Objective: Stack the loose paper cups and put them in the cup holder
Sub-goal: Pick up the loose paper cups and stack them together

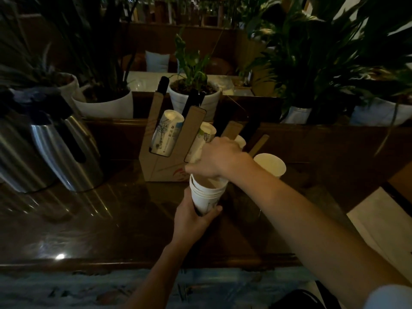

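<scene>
My left hand (192,216) grips the lower part of a stack of white paper cups (206,192), held above the dark wooden counter. Over the stack's rim, my right hand (215,158) presses down on the top cup with its fingers curled on the edge. Just behind stands a brown cardboard cup holder (160,162) with slanted slots. Cup stacks lie in its left slot (167,132) and middle slot (206,132). One loose white cup (270,163) stands on the counter to the right, partly hidden by my right forearm.
Two steel thermos jugs (66,150) stand at the left of the counter (122,219). White pots with green plants (194,97) line the ledge behind the holder. A light table edge (383,221) shows at the right.
</scene>
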A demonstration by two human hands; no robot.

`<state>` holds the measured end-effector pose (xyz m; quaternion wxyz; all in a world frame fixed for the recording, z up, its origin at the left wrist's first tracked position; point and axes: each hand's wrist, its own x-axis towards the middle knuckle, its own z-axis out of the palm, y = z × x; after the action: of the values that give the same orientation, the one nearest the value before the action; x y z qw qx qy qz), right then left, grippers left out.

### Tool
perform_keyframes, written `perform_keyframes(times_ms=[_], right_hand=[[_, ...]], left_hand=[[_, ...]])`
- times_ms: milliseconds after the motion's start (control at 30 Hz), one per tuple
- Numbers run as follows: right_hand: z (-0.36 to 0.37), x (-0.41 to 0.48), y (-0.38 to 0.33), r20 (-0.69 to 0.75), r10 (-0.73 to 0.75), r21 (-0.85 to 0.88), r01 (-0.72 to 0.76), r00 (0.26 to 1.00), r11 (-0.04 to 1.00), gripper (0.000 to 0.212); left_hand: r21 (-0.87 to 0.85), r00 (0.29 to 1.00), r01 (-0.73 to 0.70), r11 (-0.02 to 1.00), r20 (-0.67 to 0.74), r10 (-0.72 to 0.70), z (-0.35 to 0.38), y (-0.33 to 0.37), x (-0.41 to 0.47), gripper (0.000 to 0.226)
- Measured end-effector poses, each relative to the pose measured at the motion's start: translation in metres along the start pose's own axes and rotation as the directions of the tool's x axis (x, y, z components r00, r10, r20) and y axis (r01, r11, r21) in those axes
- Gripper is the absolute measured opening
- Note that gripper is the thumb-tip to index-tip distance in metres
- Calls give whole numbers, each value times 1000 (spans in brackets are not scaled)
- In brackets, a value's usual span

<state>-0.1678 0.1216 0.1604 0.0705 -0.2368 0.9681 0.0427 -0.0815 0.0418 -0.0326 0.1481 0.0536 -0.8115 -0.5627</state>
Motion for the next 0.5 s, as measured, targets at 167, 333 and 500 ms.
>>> perform_keyframes(times_ms=[167,333,500], right_hand=[[23,-1,0,-44,70,-49,-72,997,996,96],[19,-8,63,-162,114,244,-72,980,967,77],[28,-17,141,-52,341,263,-317,938,911,65]], left_hand=[[-15,1000,10,1000,14,-10,2,-3,0,84],[-7,999,25,1000,23,-24,9,-5,-3,81],[-12,1000,19,1000,18,-19,5,-2,-3,80]])
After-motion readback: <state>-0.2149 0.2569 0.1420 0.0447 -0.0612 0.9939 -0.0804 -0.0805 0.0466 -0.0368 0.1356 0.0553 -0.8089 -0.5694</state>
